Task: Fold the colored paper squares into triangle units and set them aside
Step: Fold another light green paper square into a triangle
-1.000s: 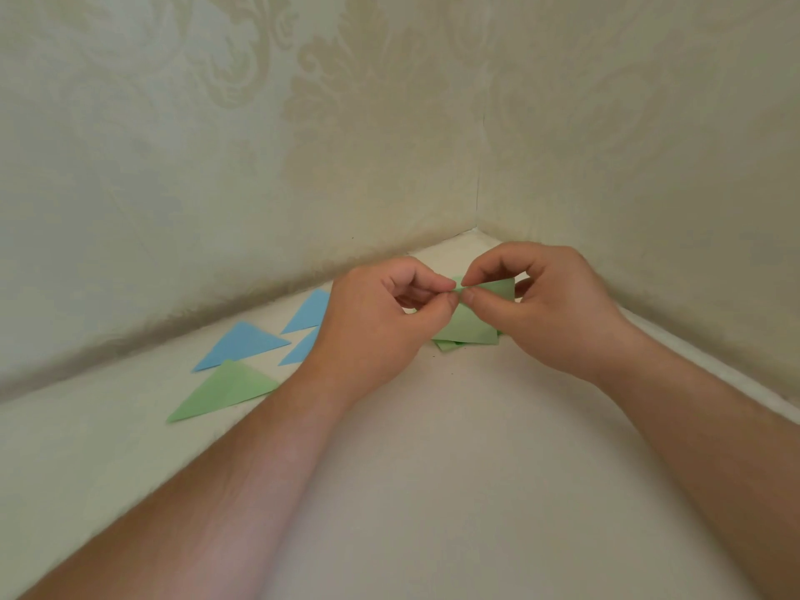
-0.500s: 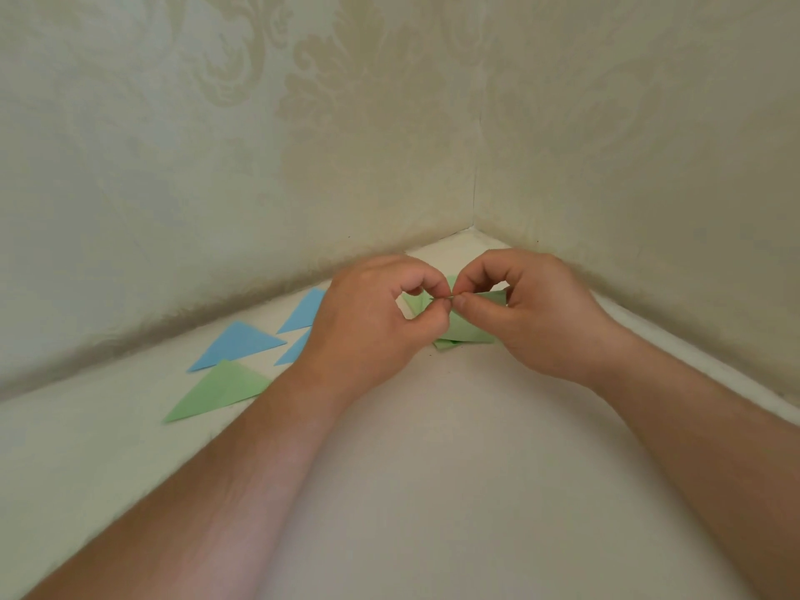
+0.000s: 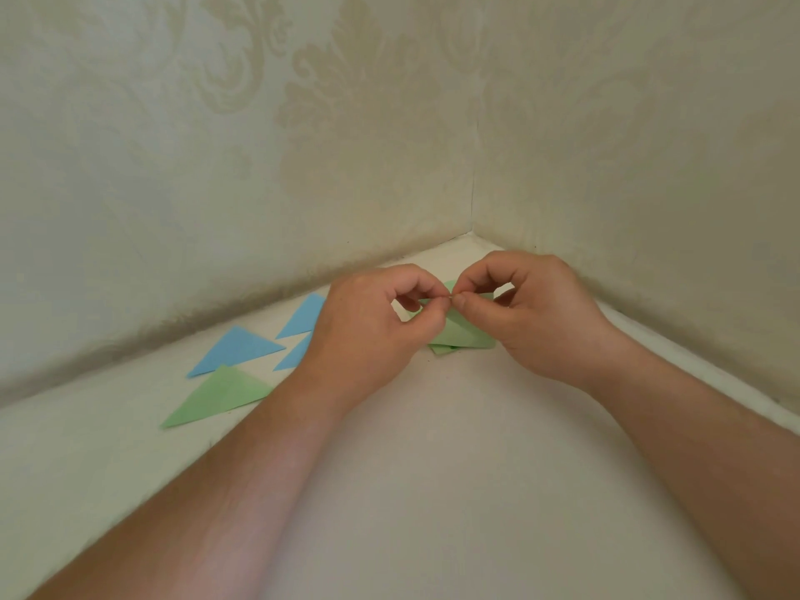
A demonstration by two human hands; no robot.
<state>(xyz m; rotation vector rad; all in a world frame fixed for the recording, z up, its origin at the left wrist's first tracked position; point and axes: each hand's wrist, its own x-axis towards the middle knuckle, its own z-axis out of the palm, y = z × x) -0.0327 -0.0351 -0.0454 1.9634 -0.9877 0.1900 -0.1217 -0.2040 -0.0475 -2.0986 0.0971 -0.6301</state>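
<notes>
Left hand (image 3: 368, 322) and right hand (image 3: 532, 313) both pinching green paper square (image 3: 461, 333), just right of blue triangle units (image 3: 298, 318). Best done meeting corners exactly, then pressing crease flat against white surface (image 3: 433, 469).

Two bare arms come in from the bottom of the picture, one on each side. The left hand (image 3: 368, 326) and the right hand (image 3: 537, 313) have no gloves, no rings and no watch on them. No sleeves show, so both arms are bare from the wrists all the way down to the picture's edge.
</notes>
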